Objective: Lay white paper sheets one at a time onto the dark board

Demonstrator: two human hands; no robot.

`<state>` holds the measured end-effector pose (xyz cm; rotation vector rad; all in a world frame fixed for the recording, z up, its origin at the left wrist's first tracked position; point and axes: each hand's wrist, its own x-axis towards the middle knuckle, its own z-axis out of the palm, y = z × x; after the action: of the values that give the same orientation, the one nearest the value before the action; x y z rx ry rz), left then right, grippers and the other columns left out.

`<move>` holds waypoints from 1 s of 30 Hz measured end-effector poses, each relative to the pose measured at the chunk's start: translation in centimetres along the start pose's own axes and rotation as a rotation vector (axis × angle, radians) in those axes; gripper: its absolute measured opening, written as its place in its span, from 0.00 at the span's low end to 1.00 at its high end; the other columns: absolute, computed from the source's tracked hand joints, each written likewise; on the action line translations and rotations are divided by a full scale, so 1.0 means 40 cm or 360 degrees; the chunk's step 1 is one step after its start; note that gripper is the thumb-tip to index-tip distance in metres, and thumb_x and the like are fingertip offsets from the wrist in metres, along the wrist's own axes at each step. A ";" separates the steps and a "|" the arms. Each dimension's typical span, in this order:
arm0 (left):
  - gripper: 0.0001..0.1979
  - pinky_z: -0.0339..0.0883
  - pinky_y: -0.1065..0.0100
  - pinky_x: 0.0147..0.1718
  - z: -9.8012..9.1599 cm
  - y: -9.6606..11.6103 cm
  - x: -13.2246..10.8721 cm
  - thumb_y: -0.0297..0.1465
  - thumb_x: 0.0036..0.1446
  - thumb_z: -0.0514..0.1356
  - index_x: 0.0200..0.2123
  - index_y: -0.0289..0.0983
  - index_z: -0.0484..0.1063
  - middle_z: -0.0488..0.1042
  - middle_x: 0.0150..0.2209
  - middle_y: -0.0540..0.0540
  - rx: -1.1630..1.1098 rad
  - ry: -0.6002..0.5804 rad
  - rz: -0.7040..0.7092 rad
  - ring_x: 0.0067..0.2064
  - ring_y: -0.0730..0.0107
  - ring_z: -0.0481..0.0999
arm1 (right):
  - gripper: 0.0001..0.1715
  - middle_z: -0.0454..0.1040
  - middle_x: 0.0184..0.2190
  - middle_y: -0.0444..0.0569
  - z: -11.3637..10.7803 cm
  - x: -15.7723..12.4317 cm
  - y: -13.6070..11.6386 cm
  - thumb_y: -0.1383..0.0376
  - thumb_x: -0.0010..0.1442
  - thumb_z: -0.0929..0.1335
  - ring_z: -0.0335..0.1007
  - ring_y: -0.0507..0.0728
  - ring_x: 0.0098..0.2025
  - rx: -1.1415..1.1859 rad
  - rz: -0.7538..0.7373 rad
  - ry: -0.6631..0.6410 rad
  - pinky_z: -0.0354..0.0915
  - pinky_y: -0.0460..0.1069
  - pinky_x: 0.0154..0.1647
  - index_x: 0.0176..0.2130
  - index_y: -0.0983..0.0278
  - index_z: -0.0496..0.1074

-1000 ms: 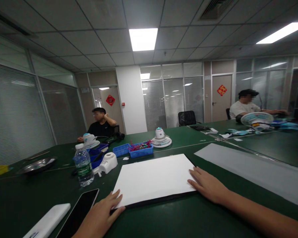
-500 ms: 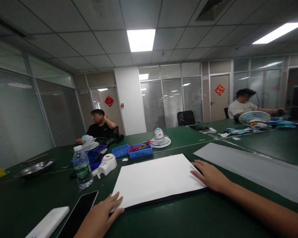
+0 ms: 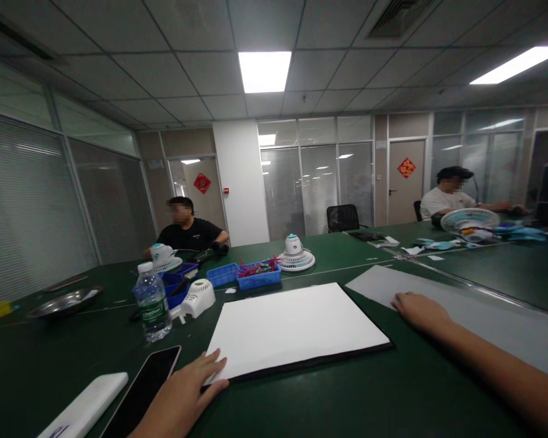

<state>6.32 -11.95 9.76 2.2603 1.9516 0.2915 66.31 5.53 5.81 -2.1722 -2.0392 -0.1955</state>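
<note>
A white sheet of paper (image 3: pixel 296 328) lies flat on a thin black board, whose dark edge (image 3: pixel 310 363) shows along the near and right sides. My left hand (image 3: pixel 192 380) rests at the near left corner, fingers stretched over the paper's edge and thumb at the board's border. To the right of the board, my right hand (image 3: pixel 421 311) is closed, its bent fingers at the near edge of a long translucent sheet (image 3: pixel 484 322). Its fingertips are partly hidden. A black-screened phone (image 3: pixel 141 389) and a white slab-like device (image 3: pixel 84 404) lie beside my left forearm.
A water bottle (image 3: pixel 153 304) and a white plastic housing (image 3: pixel 198 298) stand left of the board. Beyond are a blue tray of wires (image 3: pixel 259 280), a fan part (image 3: pixel 296 255) and a metal dish (image 3: pixel 66 302). Two people (image 3: pixel 189 231) sit across the green table (image 3: pixel 329 395).
My right hand has left the paper's right edge and moved right to the translucent sheet, which has slid slightly left. My left hand stays put. The person at left has lowered a raised hand.
</note>
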 end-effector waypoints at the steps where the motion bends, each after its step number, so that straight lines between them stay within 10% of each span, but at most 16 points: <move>1: 0.27 0.55 0.51 0.67 0.001 -0.002 0.001 0.52 0.62 0.54 0.61 0.51 0.69 0.63 0.67 0.52 -0.0007 0.0008 0.0009 0.68 0.54 0.62 | 0.26 0.77 0.47 0.65 0.001 0.000 -0.007 0.57 0.68 0.56 0.76 0.68 0.48 -0.0014 -0.0028 -0.0008 0.67 0.59 0.47 0.49 0.66 0.76; 18: 0.28 0.56 0.50 0.67 0.001 0.006 -0.001 0.52 0.62 0.54 0.61 0.50 0.69 0.64 0.67 0.52 -0.0020 0.0020 0.0000 0.68 0.54 0.62 | 0.32 0.73 0.52 0.68 0.005 -0.014 -0.070 0.49 0.68 0.57 0.70 0.73 0.54 -0.0059 -0.0046 0.0096 0.64 0.65 0.50 0.58 0.67 0.70; 30: 0.28 0.55 0.50 0.67 -0.014 0.019 -0.007 0.51 0.63 0.52 0.62 0.48 0.69 0.64 0.67 0.51 0.0012 -0.0024 -0.0027 0.69 0.54 0.62 | 0.32 0.75 0.53 0.69 -0.119 -0.098 -0.171 0.55 0.70 0.52 0.74 0.73 0.50 0.0079 -0.0272 0.0335 0.68 0.65 0.48 0.61 0.71 0.66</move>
<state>6.90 -12.36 10.45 2.2426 1.9668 0.2647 59.29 1.17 9.85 -1.8611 -2.0837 -0.3728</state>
